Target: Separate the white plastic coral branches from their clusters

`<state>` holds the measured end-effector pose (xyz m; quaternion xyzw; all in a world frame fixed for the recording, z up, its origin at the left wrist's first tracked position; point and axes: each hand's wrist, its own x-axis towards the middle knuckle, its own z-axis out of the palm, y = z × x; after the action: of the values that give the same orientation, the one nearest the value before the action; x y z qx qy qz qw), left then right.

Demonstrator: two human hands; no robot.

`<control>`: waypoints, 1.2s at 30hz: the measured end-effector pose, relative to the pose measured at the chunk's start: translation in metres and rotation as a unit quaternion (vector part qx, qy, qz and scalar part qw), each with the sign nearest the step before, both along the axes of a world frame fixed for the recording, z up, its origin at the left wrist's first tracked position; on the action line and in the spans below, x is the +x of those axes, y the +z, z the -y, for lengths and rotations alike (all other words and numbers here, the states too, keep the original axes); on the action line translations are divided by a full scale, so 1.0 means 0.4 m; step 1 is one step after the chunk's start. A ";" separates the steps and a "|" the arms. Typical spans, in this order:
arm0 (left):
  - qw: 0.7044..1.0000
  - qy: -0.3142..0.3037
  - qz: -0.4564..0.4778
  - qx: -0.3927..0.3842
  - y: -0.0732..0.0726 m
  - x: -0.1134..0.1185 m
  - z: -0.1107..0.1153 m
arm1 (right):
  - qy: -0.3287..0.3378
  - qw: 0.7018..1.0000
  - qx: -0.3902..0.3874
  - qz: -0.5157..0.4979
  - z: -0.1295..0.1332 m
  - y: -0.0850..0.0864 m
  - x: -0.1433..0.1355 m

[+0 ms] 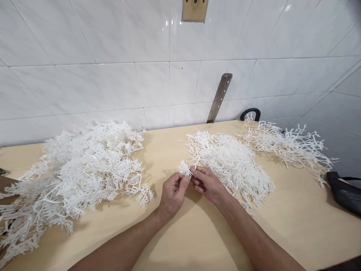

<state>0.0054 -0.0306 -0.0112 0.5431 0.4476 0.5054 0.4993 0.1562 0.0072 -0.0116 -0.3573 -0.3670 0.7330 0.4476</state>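
Near the centre of the frame, the left hand (172,192) is pinching a small white branching piece (184,168) between its thumb and bent fingers, the feathery end showing above the fingertips. The right hand (208,184) is meeting it from the right; its thumb and forefinger are pressing together on the right side of the same piece, where a thin white strand is curling up just above them. Exactly where the right fingertips are gripping is too small to tell. Both forearms are reaching in from the bottom edge, and the piece is hanging over the pale wooden table (299,226)

On the left side of the frame, a large heap of feathery white sprigs (90,165) is spreading from the middle toward the lower left corner. Right of centre, a flatter pile of short white bits (232,158) is lying just beside the right hand. Farther right, a tangle of bare white stems (287,145) is sprawling next to that pile, with a black curved handle (250,111) poking up behind it. A black object (345,192) is sitting at the right edge, and a metal strip (220,98) is leaning at a slant before the tiled wall (113,84), upper right of centre
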 end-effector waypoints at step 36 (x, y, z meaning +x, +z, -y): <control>0.989 0.086 0.107 -0.045 0.001 -0.033 -0.071 | -0.127 0.935 0.210 0.257 0.035 -0.016 -0.037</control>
<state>-0.0077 -0.0021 -0.0109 0.4219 0.4590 0.5812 0.5230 0.1415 -0.0068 -0.0181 -0.4749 -0.5662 0.4598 0.4924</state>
